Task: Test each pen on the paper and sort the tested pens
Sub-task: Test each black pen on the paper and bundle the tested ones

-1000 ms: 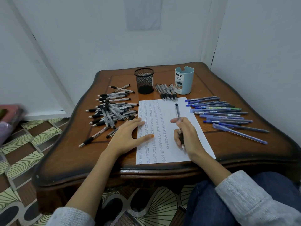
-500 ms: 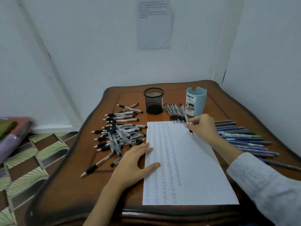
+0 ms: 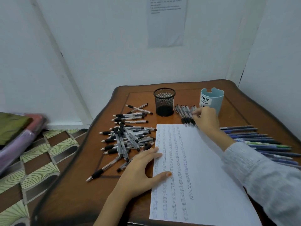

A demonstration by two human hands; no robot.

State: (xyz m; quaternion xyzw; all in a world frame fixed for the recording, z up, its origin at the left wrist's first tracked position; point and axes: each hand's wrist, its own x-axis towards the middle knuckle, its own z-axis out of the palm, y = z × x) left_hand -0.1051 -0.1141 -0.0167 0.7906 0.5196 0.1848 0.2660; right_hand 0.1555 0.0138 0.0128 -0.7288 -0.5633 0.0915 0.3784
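Note:
A white paper with columns of scribbles lies on the wooden table. My left hand rests flat on the paper's left edge, fingers spread. A loose pile of black-grip pens lies left of the paper. My right hand reaches past the paper's far edge to a short row of black pens and pinches one pen at the row's right end, its shaft mostly hidden under my fingers. Several blue pens lie in a row at the right, partly behind my grey sleeve.
A black mesh cup and a light blue organizer cup stand at the back of the table. White walls close in behind and at the right. Folded cloths lie on the patterned floor at the left.
My right hand lifted the pen off the paper and carried it away to the row of black pens by the blue cup. My head tilted up. The left hand stayed put.

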